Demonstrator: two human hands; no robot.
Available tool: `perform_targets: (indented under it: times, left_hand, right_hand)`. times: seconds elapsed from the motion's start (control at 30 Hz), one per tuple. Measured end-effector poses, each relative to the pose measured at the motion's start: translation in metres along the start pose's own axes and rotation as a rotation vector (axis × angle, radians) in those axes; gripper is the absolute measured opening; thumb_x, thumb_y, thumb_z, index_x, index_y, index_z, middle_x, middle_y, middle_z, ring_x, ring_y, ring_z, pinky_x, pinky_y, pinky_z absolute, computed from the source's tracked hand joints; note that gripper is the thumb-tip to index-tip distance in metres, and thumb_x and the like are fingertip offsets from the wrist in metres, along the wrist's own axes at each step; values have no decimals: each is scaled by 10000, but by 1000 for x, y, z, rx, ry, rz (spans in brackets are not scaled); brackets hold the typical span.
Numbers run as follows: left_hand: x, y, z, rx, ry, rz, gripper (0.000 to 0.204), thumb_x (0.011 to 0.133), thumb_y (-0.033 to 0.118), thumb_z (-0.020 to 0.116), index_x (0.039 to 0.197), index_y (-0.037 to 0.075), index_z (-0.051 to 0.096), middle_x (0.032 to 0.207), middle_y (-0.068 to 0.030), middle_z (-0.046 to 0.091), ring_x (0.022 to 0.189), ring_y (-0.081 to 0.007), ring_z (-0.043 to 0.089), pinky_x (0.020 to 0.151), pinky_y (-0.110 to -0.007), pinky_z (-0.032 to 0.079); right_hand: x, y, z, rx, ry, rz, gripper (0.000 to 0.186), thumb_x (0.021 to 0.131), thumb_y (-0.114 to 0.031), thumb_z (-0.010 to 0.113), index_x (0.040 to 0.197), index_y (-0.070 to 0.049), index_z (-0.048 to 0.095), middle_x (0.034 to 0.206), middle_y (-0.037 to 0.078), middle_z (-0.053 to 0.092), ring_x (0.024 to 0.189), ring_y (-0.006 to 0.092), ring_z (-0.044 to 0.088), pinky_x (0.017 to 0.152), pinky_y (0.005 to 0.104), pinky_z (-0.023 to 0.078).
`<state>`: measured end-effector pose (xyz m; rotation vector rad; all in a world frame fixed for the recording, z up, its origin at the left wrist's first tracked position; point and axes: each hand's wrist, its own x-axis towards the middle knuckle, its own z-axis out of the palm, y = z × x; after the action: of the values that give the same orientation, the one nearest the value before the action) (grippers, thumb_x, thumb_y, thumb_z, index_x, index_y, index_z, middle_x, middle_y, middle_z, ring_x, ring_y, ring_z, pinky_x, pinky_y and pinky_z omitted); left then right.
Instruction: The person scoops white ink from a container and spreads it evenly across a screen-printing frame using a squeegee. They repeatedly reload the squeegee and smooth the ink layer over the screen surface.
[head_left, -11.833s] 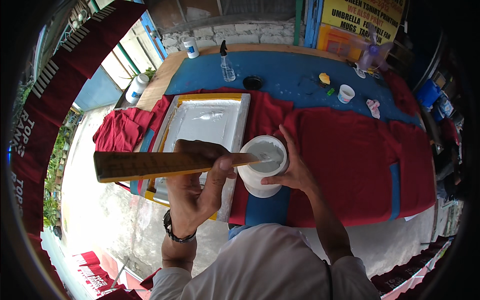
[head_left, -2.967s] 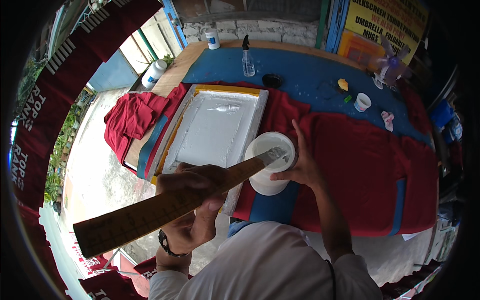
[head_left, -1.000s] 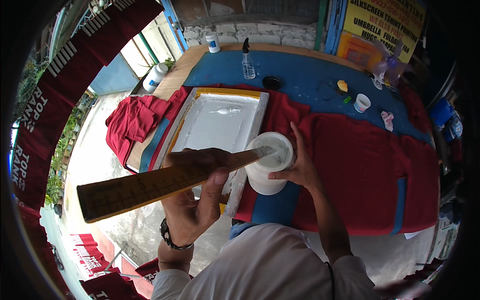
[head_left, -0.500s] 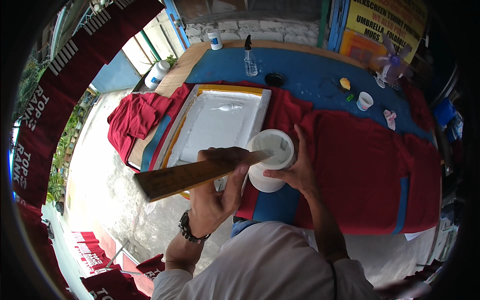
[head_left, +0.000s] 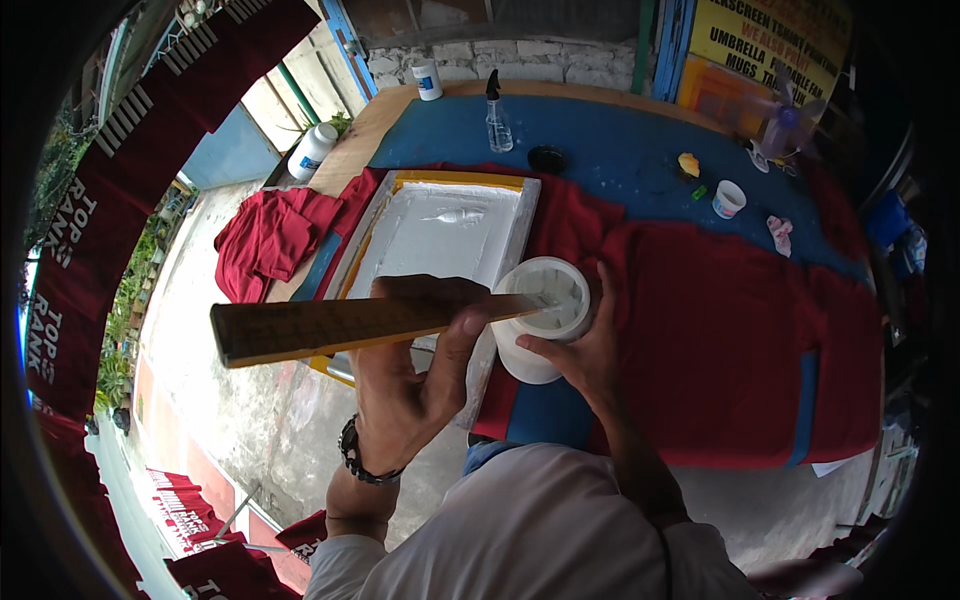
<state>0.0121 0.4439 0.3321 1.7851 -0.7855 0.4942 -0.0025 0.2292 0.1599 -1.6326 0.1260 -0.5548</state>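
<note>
The ruler [head_left: 290, 335] looks like matt, yellow-brown wood, its far end smeared with pale paste. The tub [head_left: 525, 357] is smooth white plastic with a soft sheen. Inside the screen frame [head_left: 520, 225] — its greyish bars rough and smudged — the white ink [head_left: 430, 245] looks thick and wet, glossy along its ridge. The red cloth [head_left: 720, 340] is matt and softly creased; the spray bottle [head_left: 498, 134] is clear, shiny plastic.

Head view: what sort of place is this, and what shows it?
Probably a screen-printing workshop: a framed screen coated in white lies on red cloth, a stick dips into a tub, and printed cloths hang at left.
</note>
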Motion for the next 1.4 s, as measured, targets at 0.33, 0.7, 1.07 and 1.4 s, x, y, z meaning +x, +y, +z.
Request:
perform_targets:
  times: [0.33, 0.7, 1.07, 1.4]
  left_hand:
    - [-31, 18, -18, -33, 52, 207, 299, 1051, 103, 755, 1222, 17, 525, 1157, -126, 677, 962, -358, 799, 888, -466, 563]
    - [3, -44, 64, 52, -134, -118, 251, 1067, 109, 756, 1176, -49, 595, 1002, -230, 811, 916, -379, 840, 741, -437, 654]
    - [60, -64, 72, 139, -314, -37, 451, 1023, 352, 841, 922, -74, 732, 725, -203, 748, 663, -351, 795, 564, -399, 595]
    - [71, -60, 58, 105, -411, -214, 400, 1068, 327, 802, 903, -37, 800, 753, -134, 796, 626, -144, 742, 573, -299, 565]
  right_hand:
    - [2, -2, -2, -25, -29, 7, 1466, 667, -172, 1086, 1746, -121, 94, 1550, 249, 563, 1465, 368, 593, 1243, 538, 496]
    - [-6, -4, -1, -41, -9, 6, 1488, 642, -326, 1105, 1722, -28, 127, 1556, 242, 580, 1457, 382, 598, 1246, 523, 480]
    - [-3, -15, -4, -40, -67, -7, 1535, 663, -316, 1097, 1747, -1, 57, 1590, 264, 523, 1474, 381, 576, 1259, 509, 466]
    - [-2, -7, -3, 52, -63, 13, 1580, 630, -319, 1110, 1753, -8, 42, 1600, 275, 502, 1486, 402, 557, 1275, 539, 444]
